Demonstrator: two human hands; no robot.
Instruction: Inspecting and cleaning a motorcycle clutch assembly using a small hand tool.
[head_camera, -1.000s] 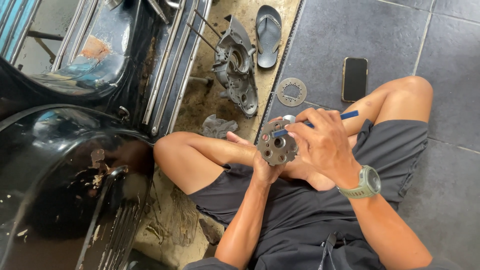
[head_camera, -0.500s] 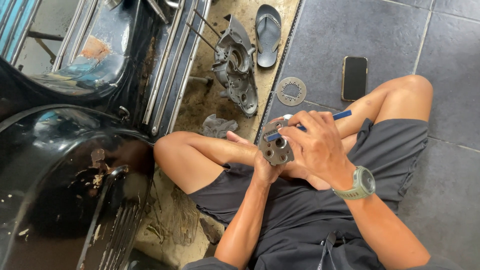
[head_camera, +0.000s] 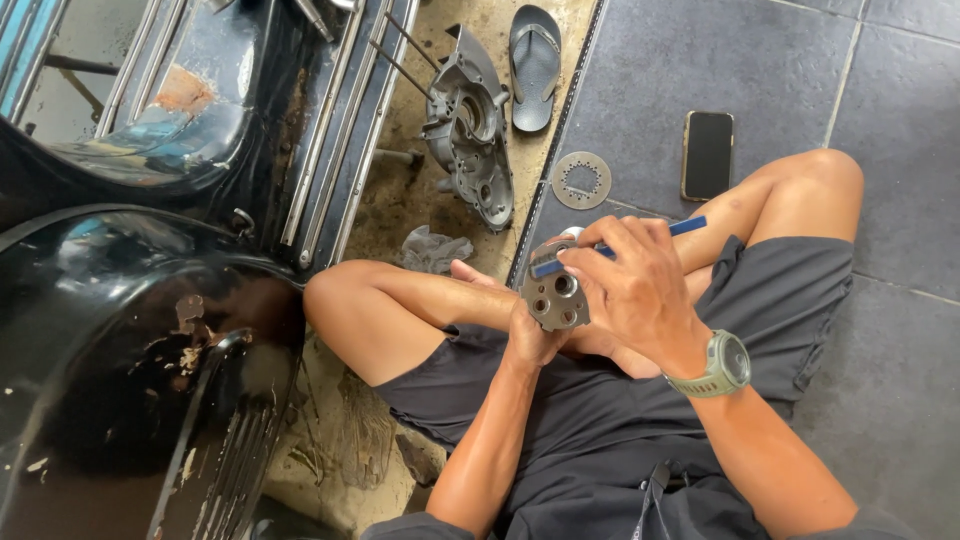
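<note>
My left hand (head_camera: 520, 330) grips a round grey metal hub (head_camera: 555, 297) with several holes in its face, held above my crossed legs. My right hand (head_camera: 625, 285) holds a thin blue-handled tool (head_camera: 690, 227) laid across the top of the hub, its tip at the hub's upper edge. A green watch sits on my right wrist.
A grey engine casing (head_camera: 470, 125) with long studs lies on the dirty concrete ahead. Beside it are a dark sandal (head_camera: 533, 62), a toothed metal disc (head_camera: 581, 179), a black phone (head_camera: 708, 154) and a grey rag (head_camera: 433, 250). A black scooter body (head_camera: 130, 330) fills the left.
My hands and the hub have shifted slightly, with the blue tool's tip moving along the hub's top. Nothing else has moved.
</note>
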